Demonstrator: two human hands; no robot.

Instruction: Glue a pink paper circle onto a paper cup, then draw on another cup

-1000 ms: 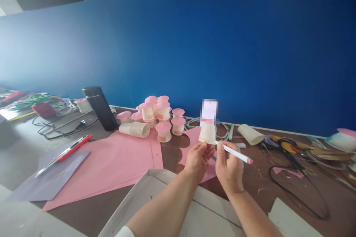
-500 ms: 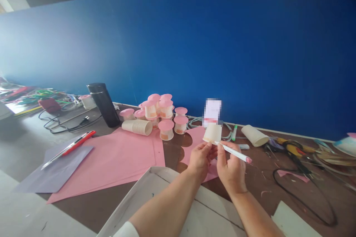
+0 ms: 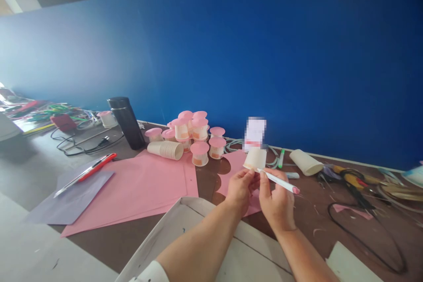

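My left hand (image 3: 240, 187) is closed on the rim of an upside-down white paper cup (image 3: 255, 158), held over cut pink paper. In my right hand (image 3: 277, 200) is a white marker with a pink end (image 3: 280, 181), its tip side against the cup's lower edge. A blurred white card (image 3: 256, 132) stands just behind the cup. To the left, several cups topped with pink discs (image 3: 199, 149) are grouped and partly stacked. A nested stack of white cups (image 3: 165, 150) lies beside them on pink sheets (image 3: 139, 185).
A black bottle (image 3: 127, 123) stands near the blue wall. A red cutter (image 3: 95, 168) rests on grey paper at left. Rightward are a lying cup (image 3: 306, 162), a green marker (image 3: 281, 158) and black cables (image 3: 355, 185). A white board (image 3: 185, 216) sits under my forearms.
The view has shifted slightly, moving the table items a little to the right. Both hands keep hold of the cup and the marker, in nearly the same pose.
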